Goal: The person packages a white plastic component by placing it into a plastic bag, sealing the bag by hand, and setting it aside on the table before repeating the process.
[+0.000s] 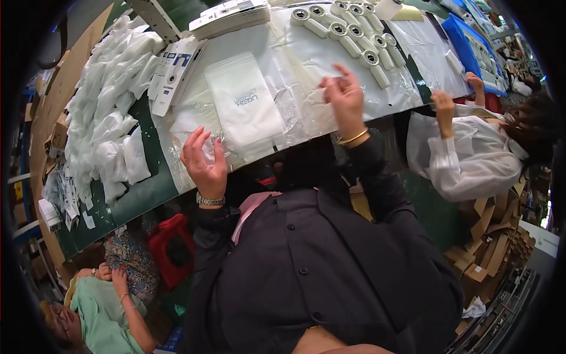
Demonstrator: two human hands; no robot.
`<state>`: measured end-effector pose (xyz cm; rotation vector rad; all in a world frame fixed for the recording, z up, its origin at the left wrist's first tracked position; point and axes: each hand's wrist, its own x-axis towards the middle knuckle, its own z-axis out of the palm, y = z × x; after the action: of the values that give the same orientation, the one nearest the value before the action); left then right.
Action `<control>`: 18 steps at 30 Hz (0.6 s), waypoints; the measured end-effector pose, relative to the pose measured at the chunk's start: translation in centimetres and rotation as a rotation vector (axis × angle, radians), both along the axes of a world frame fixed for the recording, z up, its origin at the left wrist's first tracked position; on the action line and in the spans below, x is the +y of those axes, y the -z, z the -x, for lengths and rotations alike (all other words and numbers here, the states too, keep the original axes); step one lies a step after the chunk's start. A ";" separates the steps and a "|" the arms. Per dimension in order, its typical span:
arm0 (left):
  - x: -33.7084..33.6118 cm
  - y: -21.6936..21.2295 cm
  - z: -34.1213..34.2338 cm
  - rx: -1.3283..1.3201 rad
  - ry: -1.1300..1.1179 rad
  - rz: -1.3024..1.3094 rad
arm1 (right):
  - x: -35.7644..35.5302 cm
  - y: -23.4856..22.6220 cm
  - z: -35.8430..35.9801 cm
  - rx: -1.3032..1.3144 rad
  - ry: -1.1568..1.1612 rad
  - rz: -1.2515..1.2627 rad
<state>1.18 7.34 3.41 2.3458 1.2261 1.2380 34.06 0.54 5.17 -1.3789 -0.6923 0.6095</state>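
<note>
A frosted plastic bag (250, 121) with dark print lies flat on the clear plastic sheeting in front of me. Just left of its near corner hovers my left hand (205, 165), fingers curved and apart, holding nothing that I can see. My right hand (346, 103) is raised to the right of the bag over the table edge, with its fingers loosely bent and spread and no object visible in them. Beyond it, several white handheld devices (354, 36) with round dark-centred heads rest in rows on the table.
Filled white plastic bags (109, 106) are heaped at the left. Printed cards (174, 76) lean beside them, and a stack of flat printed boxes (230, 16) sits at the back. A blue tray (466, 50) stands far right near a co-worker in white (466, 153). Another person (106, 312) sits lower left.
</note>
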 end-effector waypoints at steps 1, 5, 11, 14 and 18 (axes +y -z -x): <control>0.1 0.3 0.3 -0.027 0.012 -0.002 | 0.2 -0.2 -1.7 0.029 0.035 0.023; 0.4 0.0 4.2 -0.006 -0.002 -0.090 | -0.9 2.8 -8.9 0.017 0.182 0.181; -3.4 -1.3 8.7 -0.047 0.045 -0.062 | -7.7 2.4 -9.9 0.106 0.125 0.348; -5.0 -2.0 10.9 -0.045 -0.027 -0.081 | -6.7 0.1 -5.8 -0.002 0.116 0.462; -5.9 -2.1 11.6 -0.023 -0.015 -0.078 | -7.6 -1.5 -2.0 -0.085 0.157 0.614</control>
<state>-10.44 1.42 5.54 2.3732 1.2117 1.3379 36.05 -7.09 6.66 -2.0165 -0.4704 0.6695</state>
